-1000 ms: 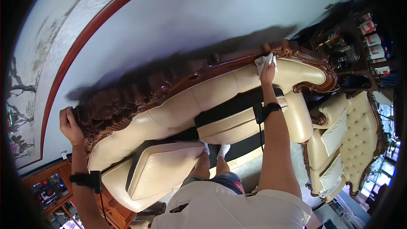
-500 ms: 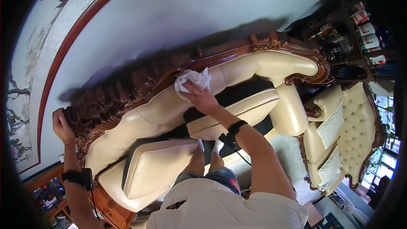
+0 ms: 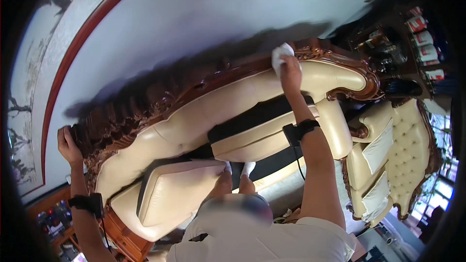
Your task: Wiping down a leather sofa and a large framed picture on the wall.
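My right hand (image 3: pixel 291 75) is closed on a white cloth (image 3: pixel 280 54). It presses the cloth to the dark carved wood frame (image 3: pixel 199 87) along the top of a cream leather sofa (image 3: pixel 228 92), right of the middle. Far to the left, my left hand (image 3: pixel 70 146) has its fingers curled round the outer end of that same carved frame. A loose cream seat cushion (image 3: pixel 187 184) leans at an angle on the sofa's left side. Another cushion (image 3: pixel 262 136) is tilted up on the right, with the dark base showing around it. My feet in white socks stand between them.
A tufted cream armchair (image 3: pixel 410 140) with pale pillows (image 3: pixel 378 143) stands at the right. Behind it, a dark shelf (image 3: pixel 403 75) holds bottles and red-and-white containers. A wooden cabinet (image 3: pixel 126 233) is at lower left. The pale wall (image 3: pixel 208 14) rises behind the sofa.
My right hand has slid the cloth to the right and up, from the leather backrest's top edge onto the carved frame. My left hand stays on the frame's left end.
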The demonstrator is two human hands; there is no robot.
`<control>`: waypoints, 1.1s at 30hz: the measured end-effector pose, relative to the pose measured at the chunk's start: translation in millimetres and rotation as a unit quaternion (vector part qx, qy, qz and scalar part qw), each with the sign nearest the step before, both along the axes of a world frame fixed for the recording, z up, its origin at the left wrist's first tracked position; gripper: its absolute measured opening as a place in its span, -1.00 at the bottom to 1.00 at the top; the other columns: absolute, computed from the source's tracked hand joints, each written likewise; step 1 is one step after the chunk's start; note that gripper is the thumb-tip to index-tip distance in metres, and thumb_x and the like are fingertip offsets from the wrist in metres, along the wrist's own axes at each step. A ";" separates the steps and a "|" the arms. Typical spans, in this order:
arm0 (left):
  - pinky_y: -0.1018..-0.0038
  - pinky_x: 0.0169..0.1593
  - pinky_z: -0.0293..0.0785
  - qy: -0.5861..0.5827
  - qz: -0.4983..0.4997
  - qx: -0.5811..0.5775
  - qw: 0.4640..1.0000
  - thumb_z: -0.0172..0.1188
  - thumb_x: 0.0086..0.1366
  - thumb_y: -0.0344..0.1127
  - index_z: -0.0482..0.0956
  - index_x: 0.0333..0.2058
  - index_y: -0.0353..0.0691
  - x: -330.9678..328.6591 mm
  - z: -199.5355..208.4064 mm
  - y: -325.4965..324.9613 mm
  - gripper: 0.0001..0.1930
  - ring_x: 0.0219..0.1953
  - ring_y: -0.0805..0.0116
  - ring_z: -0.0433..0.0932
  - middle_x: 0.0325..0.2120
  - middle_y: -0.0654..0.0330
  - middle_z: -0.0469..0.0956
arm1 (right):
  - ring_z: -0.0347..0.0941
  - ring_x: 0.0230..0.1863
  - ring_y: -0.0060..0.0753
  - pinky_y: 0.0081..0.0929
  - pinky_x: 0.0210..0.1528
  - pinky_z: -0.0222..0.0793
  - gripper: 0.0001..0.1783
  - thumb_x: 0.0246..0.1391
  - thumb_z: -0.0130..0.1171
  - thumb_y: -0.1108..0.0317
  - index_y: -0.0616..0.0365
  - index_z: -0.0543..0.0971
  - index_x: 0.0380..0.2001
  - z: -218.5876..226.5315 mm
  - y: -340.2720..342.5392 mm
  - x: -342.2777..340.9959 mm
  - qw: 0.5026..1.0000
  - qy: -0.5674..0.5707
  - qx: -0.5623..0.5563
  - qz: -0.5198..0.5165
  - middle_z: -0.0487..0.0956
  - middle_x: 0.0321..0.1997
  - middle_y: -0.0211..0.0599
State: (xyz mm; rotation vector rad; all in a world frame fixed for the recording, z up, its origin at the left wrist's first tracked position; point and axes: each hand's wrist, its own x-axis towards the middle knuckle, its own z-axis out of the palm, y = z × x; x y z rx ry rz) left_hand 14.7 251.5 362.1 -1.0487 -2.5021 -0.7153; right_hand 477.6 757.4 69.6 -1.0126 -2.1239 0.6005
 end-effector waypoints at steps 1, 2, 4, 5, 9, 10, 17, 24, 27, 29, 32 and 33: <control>0.47 -0.08 0.38 -0.010 -0.009 0.002 1.000 -0.06 0.44 -0.30 0.52 -0.23 -0.42 -2.8 -0.4 -0.7 -0.73 -0.26 0.36 0.45 -0.35 0.14 0.54 | 0.37 0.15 0.06 -0.10 0.14 0.32 -0.53 0.04 0.06 0.49 0.02 0.45 0.08 3.4 -4.9 -19.7 0.997 0.022 0.005 0.067 0.49 0.06 -0.09; 0.47 -0.08 0.38 -0.015 -0.013 0.009 1.000 -0.06 0.44 -0.30 0.53 -0.23 -0.42 -1.4 -3.5 7.8 -0.73 -0.27 0.36 0.45 -0.34 0.14 0.54 | 0.23 0.26 0.11 -0.07 0.24 0.20 -0.45 0.08 0.07 0.44 -0.02 0.35 0.19 -10.0 -10.5 -35.1 0.998 -0.015 0.026 0.056 0.38 0.19 -0.05; 0.48 -0.09 0.39 -0.020 -0.013 0.014 1.000 -0.06 0.44 -0.30 0.52 -0.22 -0.43 -2.9 -3.3 8.0 -0.72 -0.27 0.37 0.45 -0.34 0.14 0.54 | -0.14 0.46 0.24 0.04 0.42 -0.12 -0.29 0.19 0.05 0.28 -0.10 0.09 0.38 -37.0 -11.0 -51.4 0.993 -0.076 0.013 0.089 0.07 0.44 0.01; 0.48 -0.08 0.38 -0.007 0.005 0.020 1.000 -0.06 0.44 -0.30 0.52 -0.22 -0.44 -1.7 -4.2 9.6 -0.72 -0.26 0.37 0.46 -0.32 0.13 0.55 | -0.13 0.45 0.24 0.05 0.43 -0.14 -0.33 0.21 0.04 0.28 -0.04 0.13 0.37 -47.9 -2.7 -49.8 0.994 -0.054 0.032 0.088 0.09 0.44 -0.03; 0.50 -0.07 0.38 -0.025 0.001 0.029 0.999 -0.04 0.42 -0.31 0.54 -0.22 -0.44 -3.2 -9.6 15.3 -0.72 -0.25 0.37 0.48 -0.32 0.12 0.57 | -0.16 0.47 0.22 0.01 0.45 -0.26 -0.44 0.35 -0.18 0.13 -0.02 0.19 0.36 -73.7 58.0 -8.1 0.994 -0.027 0.002 0.102 0.10 0.44 -0.01; 0.51 -0.08 0.38 -0.015 0.017 0.020 1.000 -0.03 0.42 -0.30 0.54 -0.22 -0.44 1.2 -3.3 5.0 -0.72 -0.25 0.37 0.47 -0.32 0.12 0.57 | -0.09 0.44 0.26 0.01 0.43 -0.18 -0.44 0.30 -0.09 0.25 -0.07 0.20 0.36 -63.0 47.8 -20.0 0.990 -0.046 0.001 0.132 0.16 0.41 0.03; 0.55 -0.05 0.38 -0.010 0.037 0.029 0.999 0.06 0.40 -0.23 0.58 -0.17 -0.41 -0.2 -4.7 10.7 -0.69 -0.23 0.44 0.49 -0.30 0.17 0.61 | 0.15 0.33 0.19 -0.08 0.29 0.13 -0.38 0.16 -0.05 0.49 -0.20 0.30 0.29 -50.8 53.3 -18.8 0.989 -0.115 0.014 0.095 0.31 0.26 0.17; 0.51 -0.13 0.43 0.002 0.046 0.067 0.997 0.15 0.33 -0.15 0.61 -0.20 -0.35 -0.6 -7.4 16.2 -0.68 -0.30 0.45 0.52 -0.36 0.11 0.63 | 0.28 0.27 0.00 -0.19 0.22 0.24 -0.40 0.14 -0.02 0.54 -0.12 0.34 0.26 -22.0 10.5 -38.5 0.987 -0.113 0.034 0.105 0.39 0.26 -0.13; 0.49 -0.16 0.44 0.028 0.043 0.053 0.997 0.16 0.31 -0.14 0.61 -0.22 -0.32 5.0 -4.7 17.4 -0.68 -0.35 0.40 0.54 -0.41 0.11 0.62 | 0.39 0.15 -0.02 -0.21 0.13 0.33 -0.42 0.11 0.00 0.54 -0.14 0.39 0.22 -12.0 1.6 -46.6 0.989 -0.106 0.041 0.090 0.46 0.18 -0.12; 0.45 -0.20 0.46 0.045 0.042 0.053 0.997 0.16 0.30 -0.10 0.61 -0.25 -0.30 7.6 -6.5 21.7 -0.67 -0.40 0.31 0.55 -0.44 0.07 0.60 | 0.47 0.07 -0.02 -0.21 0.06 0.39 -0.43 0.10 0.01 0.52 -0.17 0.43 0.20 -4.5 -4.4 -49.5 0.991 -0.101 0.043 0.077 0.51 0.12 -0.12; 0.42 -0.21 0.47 0.039 0.038 0.046 0.997 0.17 0.29 -0.12 0.62 -0.28 -0.29 8.5 -8.9 26.9 -0.69 -0.40 0.25 0.57 -0.43 0.06 0.61 | 0.58 -0.15 -0.01 -0.21 -0.14 0.48 -0.47 0.05 0.09 0.42 -0.30 0.52 0.12 -4.1 -5.4 -49.7 0.991 -0.118 0.048 0.046 0.62 -0.08 -0.11; 0.40 -0.20 0.48 0.038 0.044 0.037 0.998 0.18 0.28 -0.12 0.62 -0.28 -0.28 12.7 -6.5 27.0 -0.70 -0.36 0.16 0.60 -0.40 0.05 0.62 | 0.58 -0.15 -0.01 -0.21 -0.14 0.48 -0.47 0.05 0.09 0.42 -0.30 0.52 0.12 1.2 -13.3 -56.7 0.991 -0.110 0.052 0.050 0.62 -0.08 -0.11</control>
